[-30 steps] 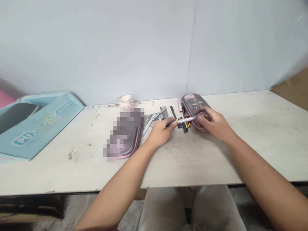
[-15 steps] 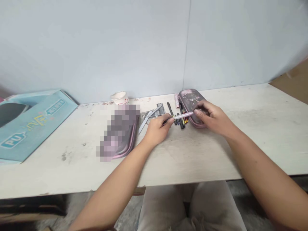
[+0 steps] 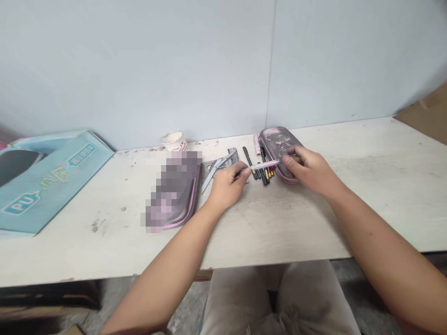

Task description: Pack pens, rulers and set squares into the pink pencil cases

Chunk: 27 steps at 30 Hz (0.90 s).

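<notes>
Between my two hands a slim pale pink pen [image 3: 265, 164] is held roughly level above the table. My left hand [image 3: 228, 184] pinches its left end, and my right hand [image 3: 305, 167] grips the right end with thumb and fingers. Below the pen lie several dark pens and pencils [image 3: 264, 176], with a black pen [image 3: 249, 160] slightly apart. A dark pink-edged pencil case [image 3: 277, 135] with a line-drawn figure sits behind my right hand, partly hidden by it. Beyond my left hand are clear and grey rulers [image 3: 218, 167], partly covered by that hand.
A second pink-edged case [image 3: 192, 200], partly pixelated, lies left of my left forearm. Behind it stands a white paper cup [image 3: 173, 141]. A light blue box [image 3: 52, 186] rests at the table's left, and a brown cardboard box [image 3: 426, 109] is at the far right. A wall borders the back.
Both hands stay almost in place, still holding the pen between them. The pen has tilted slightly flatter, and the view has shifted a little.
</notes>
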Tool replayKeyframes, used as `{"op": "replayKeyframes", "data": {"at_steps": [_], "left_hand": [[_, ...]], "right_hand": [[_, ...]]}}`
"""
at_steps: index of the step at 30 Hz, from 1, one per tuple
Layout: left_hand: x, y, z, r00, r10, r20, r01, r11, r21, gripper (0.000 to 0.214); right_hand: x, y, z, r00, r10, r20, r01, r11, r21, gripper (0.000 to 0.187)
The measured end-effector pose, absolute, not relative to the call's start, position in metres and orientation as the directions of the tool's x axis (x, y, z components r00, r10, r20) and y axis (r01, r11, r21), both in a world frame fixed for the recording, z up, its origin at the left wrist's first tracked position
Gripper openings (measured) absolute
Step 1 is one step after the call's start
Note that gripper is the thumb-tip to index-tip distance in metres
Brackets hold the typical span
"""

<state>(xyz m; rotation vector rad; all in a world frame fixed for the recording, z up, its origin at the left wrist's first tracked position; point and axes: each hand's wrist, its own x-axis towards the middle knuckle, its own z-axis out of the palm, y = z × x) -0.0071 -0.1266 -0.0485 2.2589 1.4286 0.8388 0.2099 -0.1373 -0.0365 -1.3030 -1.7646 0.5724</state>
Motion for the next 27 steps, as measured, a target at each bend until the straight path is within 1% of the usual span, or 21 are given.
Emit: {"op": "replayKeyframes", "data": {"at_steps": [2,4,5,6,9,11,13,14,15,17,19,20,21,23,25,27], "left_hand": [[-0.007,-0.127,-0.049,0.327,0.897,0.297,0.695,-0.441,0.568,0.027],[-0.007,-0.127,-0.048,0.319,0.9,0.296,0.699,-0.434,0.568,0.027],[-0.006,-0.128,-0.048,0.316,0.902,0.294,0.701,-0.431,0.568,0.027],[-0.006,-0.128,-0.047,0.317,0.902,0.292,0.702,-0.43,0.568,0.027],[-0.007,-0.126,-0.047,0.332,0.9,0.283,0.674,-0.436,0.597,0.029],[-0.01,-0.122,-0.047,0.336,0.905,0.262,0.638,-0.423,0.643,0.034],[-0.014,-0.119,-0.047,0.32,0.915,0.246,0.655,-0.401,0.64,0.039],[-0.016,-0.118,-0.047,0.298,0.919,0.258,0.702,-0.395,0.593,0.04],[-0.018,-0.118,-0.046,0.275,0.916,0.292,0.769,-0.392,0.505,0.039],[-0.021,-0.119,-0.043,0.258,0.877,0.405,0.896,-0.375,0.24,0.032],[-0.021,-0.121,-0.04,0.323,0.806,0.495,0.935,-0.351,-0.038,0.028],[-0.021,-0.122,-0.039,0.375,0.773,0.512,0.924,-0.353,-0.144,0.029],[-0.02,-0.123,-0.038,0.426,0.745,0.513,0.904,-0.364,-0.222,0.031],[-0.017,-0.123,-0.037,0.49,0.713,0.502,0.871,-0.387,-0.303,0.034],[-0.015,-0.121,-0.037,0.492,0.719,0.49,0.87,-0.385,-0.308,0.034],[-0.012,-0.119,-0.039,0.469,0.742,0.48,0.883,-0.376,-0.281,0.031]], "right_hand": [[0.209,-0.136,-0.038,-0.098,0.909,0.406,0.555,0.389,-0.735,0.025],[0.208,-0.134,-0.039,-0.128,0.873,0.471,0.494,0.467,-0.733,0.025],[0.207,-0.134,-0.039,-0.129,0.869,0.478,0.473,0.477,-0.741,0.027],[0.207,-0.134,-0.039,-0.122,0.878,0.462,0.482,0.46,-0.746,0.027],[0.209,-0.134,-0.039,-0.086,0.913,0.398,0.59,0.369,-0.718,0.024],[0.212,-0.133,-0.04,-0.053,0.892,0.449,0.605,0.386,-0.696,0.021],[0.216,-0.13,-0.042,-0.023,0.845,0.534,0.599,0.439,-0.67,0.017],[0.217,-0.128,-0.044,-0.032,0.823,0.568,0.623,0.461,-0.632,0.017],[0.217,-0.126,-0.046,-0.063,0.802,0.594,0.667,0.476,-0.573,0.017],[0.216,-0.123,-0.05,-0.152,0.774,0.615,0.768,0.484,-0.419,0.016],[0.214,-0.12,-0.054,-0.201,0.756,0.622,0.823,0.475,-0.311,0.017],[0.213,-0.119,-0.055,-0.199,0.752,0.629,0.834,0.467,-0.294,0.018],[0.213,-0.119,-0.056,-0.183,0.747,0.639,0.838,0.458,-0.296,0.018],[0.213,-0.12,-0.057,-0.145,0.739,0.657,0.833,0.45,-0.322,0.019],[0.212,-0.121,-0.057,-0.131,0.735,0.665,0.818,0.459,-0.346,0.018],[0.211,-0.122,-0.055,-0.129,0.734,0.666,0.798,0.475,-0.369,0.017]]}}
